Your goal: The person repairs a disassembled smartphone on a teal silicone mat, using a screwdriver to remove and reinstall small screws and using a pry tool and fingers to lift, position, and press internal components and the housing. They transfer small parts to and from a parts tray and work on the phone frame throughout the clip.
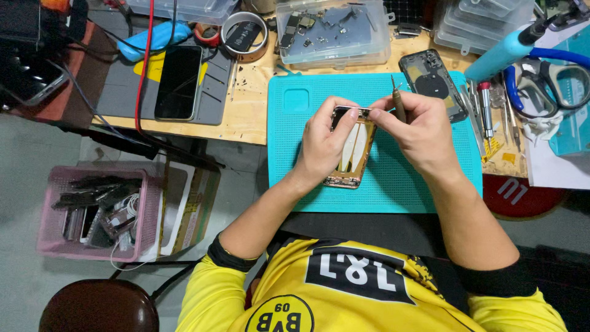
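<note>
The opened gold-framed phone housing [351, 150], with pale strips showing inside it, lies lengthwise over the turquoise dotted work mat [393, 184] on the wooden desk [252, 114], its upper end lifted toward the person's hands. The left hand [322, 144] wraps around the housing's left edge, fingers [345, 123] clenched on the frame near its top. The right hand [418, 132] meets it at the upper end, thumb and forefinger pinched at the top rim of the housing while the other fingers grasp a slim metal-tipped screwdriver [398, 101], which stands nearly upright, its tip pointing away from the person.

Just beyond the right hand, at the mat's far right corner, rests a second dark phone back shell [430, 80] with a round coil visible inside. To the right of the mat lie several thin metal hand tools [488, 110], blue-handled pliers [553, 77] and a light-blue cylindrical tool [504, 54]. Behind the mat sits a clear plastic parts box [332, 31] holding small components. Farther left, a black smartphone [178, 83] lies face up on a grey mat [123, 92], beside a roll of tape [244, 35]. Below the desk edge on the left stands a pink plastic basket [55, 215] filled with dark flat parts and white cable, and a dark-brown round stool [98, 306] sits near it.
</note>
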### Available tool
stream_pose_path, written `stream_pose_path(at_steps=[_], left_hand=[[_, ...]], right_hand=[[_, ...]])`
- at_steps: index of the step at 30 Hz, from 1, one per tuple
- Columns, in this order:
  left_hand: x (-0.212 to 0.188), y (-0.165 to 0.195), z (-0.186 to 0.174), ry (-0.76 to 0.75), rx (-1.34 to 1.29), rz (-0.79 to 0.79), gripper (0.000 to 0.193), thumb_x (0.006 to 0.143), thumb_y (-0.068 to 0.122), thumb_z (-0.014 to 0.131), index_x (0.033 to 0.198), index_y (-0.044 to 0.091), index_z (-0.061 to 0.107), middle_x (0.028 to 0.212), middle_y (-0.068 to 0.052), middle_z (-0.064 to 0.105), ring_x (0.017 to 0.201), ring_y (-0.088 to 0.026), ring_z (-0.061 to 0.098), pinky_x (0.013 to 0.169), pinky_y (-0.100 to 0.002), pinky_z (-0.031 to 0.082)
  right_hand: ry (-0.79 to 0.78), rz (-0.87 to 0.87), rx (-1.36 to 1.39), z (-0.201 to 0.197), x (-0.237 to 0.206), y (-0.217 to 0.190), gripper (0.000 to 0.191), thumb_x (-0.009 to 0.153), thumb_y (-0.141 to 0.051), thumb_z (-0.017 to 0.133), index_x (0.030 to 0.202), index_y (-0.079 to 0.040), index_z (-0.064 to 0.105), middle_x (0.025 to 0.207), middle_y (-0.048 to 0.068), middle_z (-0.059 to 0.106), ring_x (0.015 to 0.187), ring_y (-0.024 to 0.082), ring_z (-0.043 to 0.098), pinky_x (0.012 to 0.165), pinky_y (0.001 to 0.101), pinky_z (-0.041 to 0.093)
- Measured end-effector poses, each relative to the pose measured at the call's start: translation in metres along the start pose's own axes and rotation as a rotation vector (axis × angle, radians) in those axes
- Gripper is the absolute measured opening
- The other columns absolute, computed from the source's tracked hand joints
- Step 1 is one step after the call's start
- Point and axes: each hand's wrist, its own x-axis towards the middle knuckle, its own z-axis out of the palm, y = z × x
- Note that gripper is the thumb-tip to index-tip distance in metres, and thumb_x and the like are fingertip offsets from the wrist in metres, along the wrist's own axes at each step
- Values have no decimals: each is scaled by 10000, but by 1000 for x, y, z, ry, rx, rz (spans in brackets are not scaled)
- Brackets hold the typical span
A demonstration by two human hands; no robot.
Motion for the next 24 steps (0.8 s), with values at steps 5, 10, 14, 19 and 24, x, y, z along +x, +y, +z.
stream_pose_path(at_steps=[5,10,14,19,24], left_hand=[[-1,-2,-1,3,27,3,163,1056,179,604,1096,24,633,928,-50,720,848,-74,666,740,-273,557],[-1,-2,-2,-10,18,-6,156,1056,170,605,1091,21,633,917,-46,709,839,-69,652,722,-270,550],[-1,-1,-1,-30,-12,-53,157,1058,169,604,1091,18,629,901,-46,707,816,-62,637,688,-263,535],[3,3,1,-15,19,27,157,1065,169,607,1093,15,614,921,-48,701,843,-66,640,705,-266,549],[2,7,2,-15,71,25,164,1060,173,603,1092,13,613,905,-49,705,820,-72,645,701,-267,542]], right_hand=[[-16,-25,33,2,2,0,107,958,-104,746,971,2,732,845,-40,671,763,19,566,688,198,456],[-8,16,50,5,3,5,102,952,-103,743,965,-2,733,831,-35,673,746,23,572,672,205,458],[-6,-4,52,4,5,11,104,956,-105,745,959,-1,733,818,-44,671,727,13,563,643,199,451],[-8,123,233,0,5,15,101,949,-134,752,938,-35,734,676,-66,572,539,6,427,470,201,283],[-10,118,272,-2,4,14,86,947,-128,755,935,-48,724,678,-80,556,526,-4,404,460,201,255]])
